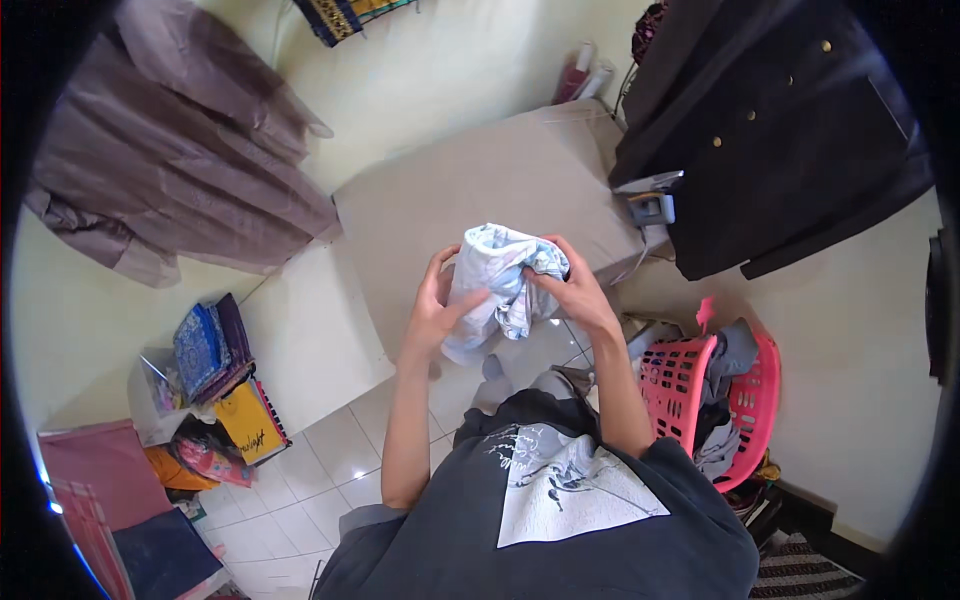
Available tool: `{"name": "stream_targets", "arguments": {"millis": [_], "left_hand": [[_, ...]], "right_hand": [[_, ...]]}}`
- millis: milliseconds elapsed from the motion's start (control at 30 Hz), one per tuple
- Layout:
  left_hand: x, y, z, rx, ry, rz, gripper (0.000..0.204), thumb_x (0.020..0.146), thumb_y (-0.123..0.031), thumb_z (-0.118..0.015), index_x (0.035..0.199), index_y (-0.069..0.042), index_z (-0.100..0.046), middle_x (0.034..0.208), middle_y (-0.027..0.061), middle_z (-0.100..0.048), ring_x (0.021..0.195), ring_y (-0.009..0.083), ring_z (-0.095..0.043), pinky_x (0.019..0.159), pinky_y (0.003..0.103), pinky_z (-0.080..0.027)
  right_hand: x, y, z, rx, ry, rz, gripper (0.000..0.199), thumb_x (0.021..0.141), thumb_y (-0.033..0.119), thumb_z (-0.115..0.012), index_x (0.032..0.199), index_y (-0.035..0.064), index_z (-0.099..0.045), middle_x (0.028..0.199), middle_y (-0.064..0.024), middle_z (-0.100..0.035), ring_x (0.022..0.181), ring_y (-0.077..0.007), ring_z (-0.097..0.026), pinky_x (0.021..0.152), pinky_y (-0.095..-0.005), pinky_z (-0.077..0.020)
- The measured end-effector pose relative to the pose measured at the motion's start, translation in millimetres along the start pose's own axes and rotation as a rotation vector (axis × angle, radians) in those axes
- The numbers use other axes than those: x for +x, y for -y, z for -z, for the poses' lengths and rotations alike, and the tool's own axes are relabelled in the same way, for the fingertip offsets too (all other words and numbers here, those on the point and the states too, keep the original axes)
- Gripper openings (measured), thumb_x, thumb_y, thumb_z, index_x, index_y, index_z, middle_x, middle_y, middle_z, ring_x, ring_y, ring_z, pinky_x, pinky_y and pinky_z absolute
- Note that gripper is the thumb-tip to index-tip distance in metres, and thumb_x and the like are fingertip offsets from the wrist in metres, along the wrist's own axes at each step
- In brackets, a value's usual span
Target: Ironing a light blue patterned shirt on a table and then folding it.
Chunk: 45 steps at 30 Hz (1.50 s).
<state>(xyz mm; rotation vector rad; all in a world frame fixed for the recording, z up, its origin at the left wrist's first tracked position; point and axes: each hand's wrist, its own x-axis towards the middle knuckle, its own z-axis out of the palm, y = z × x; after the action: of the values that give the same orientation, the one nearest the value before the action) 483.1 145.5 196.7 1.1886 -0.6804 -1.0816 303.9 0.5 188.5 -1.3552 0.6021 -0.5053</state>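
A bunched white garment point(492, 262) with a pale blue and lilac pattern is held up in front of me, above the near edge of a beige cloth-covered table point(450, 190). My left hand point(440, 308) grips its left side, fingers behind and thumb across the front. On the other side my right hand point(578, 295) has closed on the fabric, its thumb pressed into the folds. The upper end of the garment forms a rounded opening, while loose folds hang below. What kind of garment it is cannot be told.
A grey-blue iron point(653, 208) stands at the table's right edge, its cord hanging down. A pink laundry basket point(682, 385) full of clothes is at my right. A dark jacket point(770, 140) and a mauve garment point(180, 150) hang at the sides. Folded blue fabrics point(203, 345) lie at left.
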Motion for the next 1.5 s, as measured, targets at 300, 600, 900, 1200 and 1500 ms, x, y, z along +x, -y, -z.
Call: {"name": "stream_targets", "arguments": {"millis": [300,600,900,1200,1500], "left_hand": [[-3,34,65,-0.735,0.053,-0.139,0.045,0.097,-0.026,-0.054,0.136,-0.003,-0.053,0.136,0.0115,-0.059,0.125,0.0273,-0.057,0.110,0.044,-0.042],[6,-92,28,-0.077,0.280,-0.217,0.075,0.086,-0.038,-0.079,0.142,0.003,-0.048,0.132,0.0145,-0.062,0.119,0.0214,-0.061,0.101,0.035,-0.048],[20,-86,21,0.051,-0.115,-0.260,0.023,0.090,-0.014,-0.076,0.108,0.001,-0.071,0.099,0.0023,-0.073,0.088,0.0088,-0.065,0.080,0.026,-0.051],[-24,-115,11,0.533,-0.377,-0.313,0.016,0.088,-0.009,-0.076,0.096,0.004,-0.070,0.082,-0.0024,-0.062,0.070,0.0051,-0.047,0.064,0.025,-0.041],[-69,-155,-2,0.326,-0.219,-0.311,0.026,0.085,-0.005,-0.077,0.107,0.007,-0.070,0.093,0.0048,-0.072,0.085,0.0089,-0.063,0.076,0.025,-0.049]], "right_hand": [[5,37,-4,0.137,0.431,-0.057,0.048,0.092,0.017,-0.074,0.133,-0.0005,-0.057,0.117,-0.0026,-0.065,0.108,-0.0108,-0.059,0.092,-0.0264,-0.0495],[41,121,-10,-0.449,0.408,0.261,0.032,0.095,0.017,-0.068,0.120,-0.0023,-0.063,0.092,-0.0023,-0.064,0.081,-0.0079,-0.055,0.073,-0.0242,-0.0464],[64,103,63,-0.843,0.495,0.147,0.045,0.080,0.034,-0.083,0.100,-0.0033,-0.068,0.081,-0.0152,-0.069,0.074,-0.0251,-0.063,0.071,-0.0374,-0.0498],[30,142,82,-0.499,0.317,0.366,0.019,0.081,0.009,-0.080,0.090,-0.0010,-0.066,0.073,-0.0028,-0.060,0.067,-0.0108,-0.055,0.061,-0.0274,-0.0417],[-3,178,66,-0.048,0.114,0.468,0.055,0.077,0.012,-0.081,0.121,-0.0023,-0.053,0.102,-0.0041,-0.061,0.090,-0.0097,-0.060,0.080,-0.0216,-0.0442]]}}
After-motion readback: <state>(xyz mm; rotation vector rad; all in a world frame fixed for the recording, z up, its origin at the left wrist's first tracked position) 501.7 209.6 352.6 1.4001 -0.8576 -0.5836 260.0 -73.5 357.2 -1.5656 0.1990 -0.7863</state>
